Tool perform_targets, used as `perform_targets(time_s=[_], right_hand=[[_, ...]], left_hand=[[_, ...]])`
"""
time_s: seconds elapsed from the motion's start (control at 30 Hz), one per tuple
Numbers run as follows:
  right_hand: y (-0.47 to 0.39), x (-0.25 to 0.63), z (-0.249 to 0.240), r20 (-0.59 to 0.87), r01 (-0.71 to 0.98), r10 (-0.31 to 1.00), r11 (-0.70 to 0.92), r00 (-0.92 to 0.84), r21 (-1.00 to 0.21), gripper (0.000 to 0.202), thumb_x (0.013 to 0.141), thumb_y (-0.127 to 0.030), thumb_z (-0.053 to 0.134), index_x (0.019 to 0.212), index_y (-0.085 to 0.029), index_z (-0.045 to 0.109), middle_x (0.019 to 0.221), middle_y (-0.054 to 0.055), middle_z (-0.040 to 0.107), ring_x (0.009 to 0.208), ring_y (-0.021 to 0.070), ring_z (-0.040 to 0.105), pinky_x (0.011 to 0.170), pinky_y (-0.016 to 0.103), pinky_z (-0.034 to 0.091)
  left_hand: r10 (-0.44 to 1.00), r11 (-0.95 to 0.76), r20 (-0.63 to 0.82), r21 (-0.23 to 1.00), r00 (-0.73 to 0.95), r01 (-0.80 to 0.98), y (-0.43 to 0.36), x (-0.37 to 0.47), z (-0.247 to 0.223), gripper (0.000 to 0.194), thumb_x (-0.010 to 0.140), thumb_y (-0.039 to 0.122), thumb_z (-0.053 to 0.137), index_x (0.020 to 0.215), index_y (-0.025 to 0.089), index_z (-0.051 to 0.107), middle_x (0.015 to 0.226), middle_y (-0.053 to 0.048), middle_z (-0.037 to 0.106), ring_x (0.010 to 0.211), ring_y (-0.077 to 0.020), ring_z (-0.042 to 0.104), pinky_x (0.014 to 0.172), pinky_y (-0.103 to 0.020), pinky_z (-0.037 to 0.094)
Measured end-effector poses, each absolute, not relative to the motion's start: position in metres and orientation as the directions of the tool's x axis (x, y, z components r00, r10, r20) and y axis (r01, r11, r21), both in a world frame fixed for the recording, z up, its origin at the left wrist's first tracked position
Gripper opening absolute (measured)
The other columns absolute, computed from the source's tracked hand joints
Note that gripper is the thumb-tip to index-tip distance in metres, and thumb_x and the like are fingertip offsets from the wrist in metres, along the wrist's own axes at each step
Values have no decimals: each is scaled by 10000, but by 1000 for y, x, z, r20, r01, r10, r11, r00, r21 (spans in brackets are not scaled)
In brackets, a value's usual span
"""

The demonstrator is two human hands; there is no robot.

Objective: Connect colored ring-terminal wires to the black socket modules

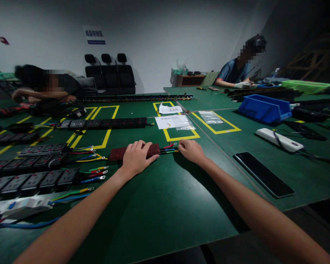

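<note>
In the head view a dark red socket strip (117, 153) lies on the green table in front of me. My left hand (137, 156) is draped over it, fingers across the top and thumb along the near side, gripping it. Several coloured wires (169, 148) come out of the strip's right end. At their far end is my right hand (191, 151), its fingers closed on them; the wire tips are hidden. To the left lie black socket strips (44, 161) in rows, with red, blue and yellow-green wires (95, 170) ending in ring terminals.
Beyond my hands lie a longer black socket strip (107, 123), paper labels (167, 122) and a plastic bag (211, 117). On the right are a phone (264, 174), a white power strip (279, 140) and a blue bin (265, 109). Two people sit across the table.
</note>
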State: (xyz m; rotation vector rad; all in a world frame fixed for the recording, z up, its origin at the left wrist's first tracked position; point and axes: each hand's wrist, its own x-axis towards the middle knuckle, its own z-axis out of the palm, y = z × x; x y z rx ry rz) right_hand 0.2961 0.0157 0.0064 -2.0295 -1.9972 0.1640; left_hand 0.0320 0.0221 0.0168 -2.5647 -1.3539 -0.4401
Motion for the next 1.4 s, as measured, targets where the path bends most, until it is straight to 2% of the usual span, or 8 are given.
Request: perform_targets(time_s=[0.8, 1.07, 1.4], right_hand=[[16, 297, 7, 105, 958, 994, 3, 28, -287, 251, 936, -262, 466, 838, -208, 691, 859, 73, 712, 764, 191, 588, 586, 284, 241], [16, 296, 6, 102, 960, 994, -4, 33, -280, 262, 933, -274, 455, 844, -211, 693, 858, 71, 709, 748, 187, 573, 582, 288, 228], [16, 297, 7, 107, 955, 994, 5, 28, -296, 254, 929, -264, 458, 844, -210, 692, 845, 69, 705, 747, 189, 576, 582, 283, 227]], left_hand=[[777, -561, 341, -4, 529, 827, 22, 32, 18, 679, 955, 720, 425, 1344, 192, 602, 1151, -136, 636, 1008, -302, 589, 824, -415, 453], [772, -553, 349, -44, 532, 832, 21, 33, 18, 674, 961, 714, 428, 1335, 182, 604, 1142, -135, 642, 1010, -296, 584, 836, -412, 443], [773, -560, 347, -24, 532, 828, 22, 32, 17, 683, 959, 723, 414, 1338, 187, 604, 1152, -139, 644, 1012, -298, 589, 832, -409, 450]])
